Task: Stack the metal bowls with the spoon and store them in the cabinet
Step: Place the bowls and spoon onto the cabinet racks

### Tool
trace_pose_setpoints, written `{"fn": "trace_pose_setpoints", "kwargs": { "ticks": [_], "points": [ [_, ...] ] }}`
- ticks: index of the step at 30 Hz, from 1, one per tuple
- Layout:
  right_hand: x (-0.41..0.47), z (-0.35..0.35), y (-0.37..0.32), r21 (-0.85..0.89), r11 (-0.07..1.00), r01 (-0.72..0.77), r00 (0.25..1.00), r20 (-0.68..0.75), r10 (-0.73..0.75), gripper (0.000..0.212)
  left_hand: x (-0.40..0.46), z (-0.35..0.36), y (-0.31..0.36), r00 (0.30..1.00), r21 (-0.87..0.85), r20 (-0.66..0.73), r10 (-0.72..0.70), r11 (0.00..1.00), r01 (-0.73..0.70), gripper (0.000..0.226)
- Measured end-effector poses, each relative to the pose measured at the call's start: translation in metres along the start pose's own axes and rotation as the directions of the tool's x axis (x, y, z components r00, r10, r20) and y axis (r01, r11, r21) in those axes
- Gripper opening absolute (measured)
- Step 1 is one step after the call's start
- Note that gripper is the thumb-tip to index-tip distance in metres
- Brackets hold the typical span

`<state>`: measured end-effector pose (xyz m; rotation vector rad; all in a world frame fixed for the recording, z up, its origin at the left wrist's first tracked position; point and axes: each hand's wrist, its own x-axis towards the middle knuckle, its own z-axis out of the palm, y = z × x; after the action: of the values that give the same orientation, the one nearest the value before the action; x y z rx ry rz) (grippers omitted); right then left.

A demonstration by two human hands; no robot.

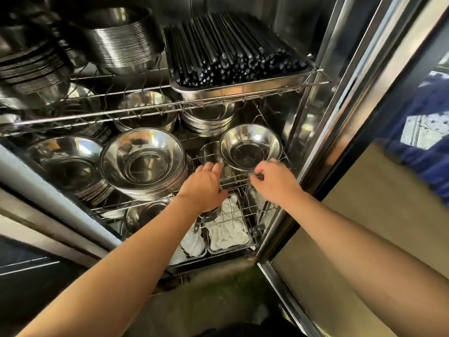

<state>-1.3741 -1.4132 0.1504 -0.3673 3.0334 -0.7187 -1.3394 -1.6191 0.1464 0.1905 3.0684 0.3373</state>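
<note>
A small metal bowl (250,147) sits upright over the right end of the cabinet's middle wire shelf (233,183). My left hand (204,183) grips the bowl's near-left rim with its fingertips. My right hand (273,181) pinches the near-right rim, thumb and fingers closed together. Whether the bowl rests on the shelf or hangs just above it I cannot tell. To its left stands a tall stack of larger metal bowls (143,161), and another stack (68,161) further left. No spoon shows clearly.
The upper shelf carries a steel tray of black chopsticks (233,47) and stacked bowls (121,42). More bowl stacks (206,120) stand behind. White cloths (228,229) lie in trays on the bottom shelf. The cabinet's steel door frame (323,122) runs close on the right.
</note>
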Motion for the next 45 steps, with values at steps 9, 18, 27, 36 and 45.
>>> {"fn": "trace_pose_setpoints", "kwargs": {
  "ticks": [9,18,27,36,45],
  "points": [
    [0.023,-0.008,0.017,-0.122,0.990,-0.070,0.995,0.062,0.078,0.078,0.038,0.003,0.015,0.999,0.134,0.049,-0.002,0.991,-0.005,0.105],
    [0.042,-0.007,0.029,-0.139,0.973,-0.186,0.957,0.200,0.212,0.093,0.053,0.017,0.034,0.984,0.173,0.140,-0.109,0.981,0.084,0.102],
    [0.040,-0.002,0.028,-0.172,0.976,-0.131,0.955,0.243,0.171,0.097,0.048,0.023,0.031,0.976,0.165,0.118,-0.181,0.973,0.160,0.103],
    [0.027,0.007,0.013,-0.184,0.981,-0.066,0.961,0.254,0.112,0.107,0.031,0.026,0.014,0.966,0.176,0.123,-0.229,0.963,0.206,0.102],
    [0.019,0.013,-0.004,-0.212,0.977,-0.023,0.963,0.259,0.079,0.111,0.016,0.026,0.001,0.964,0.147,0.091,-0.248,0.961,0.233,0.102]
  ]
}}
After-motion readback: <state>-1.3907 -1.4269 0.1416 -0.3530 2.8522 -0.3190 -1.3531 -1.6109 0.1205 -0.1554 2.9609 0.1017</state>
